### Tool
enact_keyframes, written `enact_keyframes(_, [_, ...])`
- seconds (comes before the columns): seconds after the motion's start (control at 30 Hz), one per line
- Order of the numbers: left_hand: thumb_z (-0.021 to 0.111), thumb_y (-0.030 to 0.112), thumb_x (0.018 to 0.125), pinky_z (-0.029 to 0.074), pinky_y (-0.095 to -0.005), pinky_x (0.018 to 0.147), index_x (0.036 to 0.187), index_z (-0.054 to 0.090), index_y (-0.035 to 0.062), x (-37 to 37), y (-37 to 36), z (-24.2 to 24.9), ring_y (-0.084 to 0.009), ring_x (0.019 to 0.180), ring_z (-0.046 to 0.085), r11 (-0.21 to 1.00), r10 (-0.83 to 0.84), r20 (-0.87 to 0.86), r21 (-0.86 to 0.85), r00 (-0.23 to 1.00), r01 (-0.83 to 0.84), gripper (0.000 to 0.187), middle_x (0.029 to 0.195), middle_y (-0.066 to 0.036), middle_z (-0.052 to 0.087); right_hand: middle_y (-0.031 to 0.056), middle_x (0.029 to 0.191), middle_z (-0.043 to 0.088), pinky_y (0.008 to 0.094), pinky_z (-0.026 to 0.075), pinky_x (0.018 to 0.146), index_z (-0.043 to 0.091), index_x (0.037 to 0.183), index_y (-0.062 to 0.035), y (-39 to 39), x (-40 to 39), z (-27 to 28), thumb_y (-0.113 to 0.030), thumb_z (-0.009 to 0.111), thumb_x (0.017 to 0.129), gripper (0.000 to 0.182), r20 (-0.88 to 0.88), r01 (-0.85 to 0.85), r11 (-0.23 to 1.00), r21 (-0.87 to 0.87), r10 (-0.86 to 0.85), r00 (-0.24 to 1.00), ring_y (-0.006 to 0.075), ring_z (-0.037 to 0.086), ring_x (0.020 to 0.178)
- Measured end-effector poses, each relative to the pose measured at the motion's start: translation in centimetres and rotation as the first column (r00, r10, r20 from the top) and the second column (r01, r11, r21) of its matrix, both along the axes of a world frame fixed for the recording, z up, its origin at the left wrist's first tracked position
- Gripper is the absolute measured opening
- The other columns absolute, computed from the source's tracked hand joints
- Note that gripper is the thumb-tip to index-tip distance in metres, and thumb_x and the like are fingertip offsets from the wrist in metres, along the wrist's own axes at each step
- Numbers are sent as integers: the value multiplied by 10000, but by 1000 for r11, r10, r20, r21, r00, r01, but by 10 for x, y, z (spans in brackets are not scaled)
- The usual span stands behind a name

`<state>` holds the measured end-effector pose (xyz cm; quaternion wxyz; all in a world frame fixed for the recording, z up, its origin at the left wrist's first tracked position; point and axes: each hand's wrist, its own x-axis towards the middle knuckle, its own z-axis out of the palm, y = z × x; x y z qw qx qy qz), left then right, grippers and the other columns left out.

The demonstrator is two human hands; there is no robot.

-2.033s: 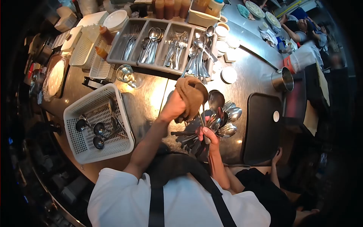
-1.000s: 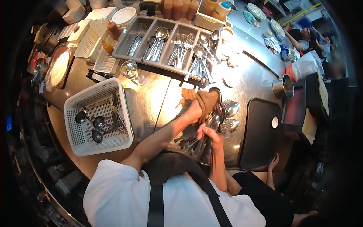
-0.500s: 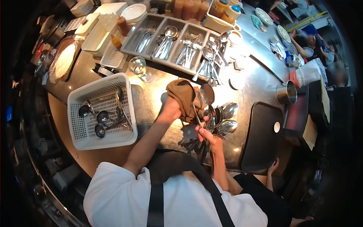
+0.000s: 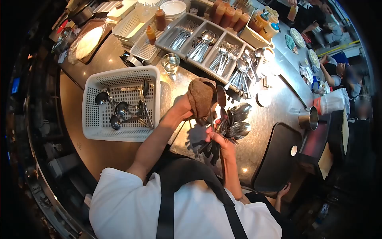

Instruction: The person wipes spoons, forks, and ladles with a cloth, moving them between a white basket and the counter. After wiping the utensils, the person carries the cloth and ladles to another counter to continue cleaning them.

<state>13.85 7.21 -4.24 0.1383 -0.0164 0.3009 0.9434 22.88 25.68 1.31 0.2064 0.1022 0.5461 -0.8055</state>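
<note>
A brown cloth (image 4: 202,97) is bunched in my left hand (image 4: 184,107), its folds against the bowl of a large spoon (image 4: 221,96). My right hand (image 4: 222,144) is closed around the handles of several large metal spoons (image 4: 240,130), whose bowls fan out to the upper right. The handles' lower ends stick out below my fingers, over dark shadows on the metal counter (image 4: 179,137). To the left, a white perforated basket (image 4: 156,103) holds several ladles (image 4: 121,107).
Beyond my hands are a grey cutlery tray (image 4: 184,51), a glass of water (image 4: 170,63) and sauce bottles (image 4: 227,16). A black tray (image 4: 274,159) and metal pot (image 4: 308,118) stand right. Another person's hand (image 4: 283,191) is beside the black tray. Other people are at the upper right.
The view has shifted, so the basket and cutlery tray appear farther right. The cloth has moved over the large spoon's bowl, which is now turned edge-on. Both hands keep their holds.
</note>
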Motion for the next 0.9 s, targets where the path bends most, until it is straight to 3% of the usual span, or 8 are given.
enact_keyframes(0.1, [553,61,942,556,-344,788,1244,493,37,7,-5,-5,-191,958,624,996,-80,62,36,995,78,309,1117,-96,608,188,981,651,347,533,727,428,1241,14,-2,2,2,15,640,833,459,-46,94,994,-59,-97,994,244,662,785])
enact_keyframes(0.3, [563,42,933,555,-333,770,1166,530,22,16,11,20,-187,948,636,893,323,-267,-233,908,-386,236,1056,-90,625,176,975,658,324,524,689,463,1192,7,1,12,-8,-25,661,845,401,-95,219,976,18,-216,972,225,654,746])
enact_keyframes(0.37, [545,28,916,551,-333,799,1172,547,18,20,9,-9,-178,961,628,911,323,-160,-214,933,-352,256,1049,-88,629,124,934,651,334,537,723,507,1187,2,6,17,-13,-38,672,846,381,-91,165,986,33,-162,983,202,651,738])
enact_keyframes(0.43, [601,151,928,553,-338,813,1210,530,46,28,7,-16,-184,987,630,928,-81,36,366,996,62,309,1082,-91,626,102,871,635,312,532,650,523,1169,1,5,18,-5,-26,684,831,375,-53,169,985,31,-167,985,186,634,703])
enact_keyframes(0.57, [616,197,921,541,-361,885,1255,496,38,18,17,-21,-193,1037,621,963,-129,-140,218,982,158,389,1134,-89,611,81,840,608,293,512,545,550,1135,-2,5,22,1,-4,741,768,413,128,135,990,-44,-128,983,165,613,665])
enact_keyframes(0.7, [644,102,887,571,-351,794,1182,536,3,17,15,14,-225,937,659,983,56,-170,-163,984,-84,330,1109,-140,632,72,800,612,274,491,533,548,1131,59,2,35,0,-14,799,710,496,-20,89,948,306,-87,996,147,574,623])
enact_keyframes(0.83, [616,58,900,575,-343,816,1278,475,15,27,-11,26,-209,974,650,981,-143,-122,114,982,157,405,1163,-117,602,78,809,597,295,541,581,523,1140,77,2,42,-3,-10,761,748,467,-43,186,962,202,-181,983,174,626,688])
enact_keyframes(0.9, [622,32,888,580,-345,807,1268,480,24,28,-11,21,-215,955,656,989,-140,-125,27,982,145,406,1131,-111,608,69,835,583,313,577,605,538,1112,36,-2,42,3,6,736,780,389,-5,247,963,109,-248,969,191,651,765])
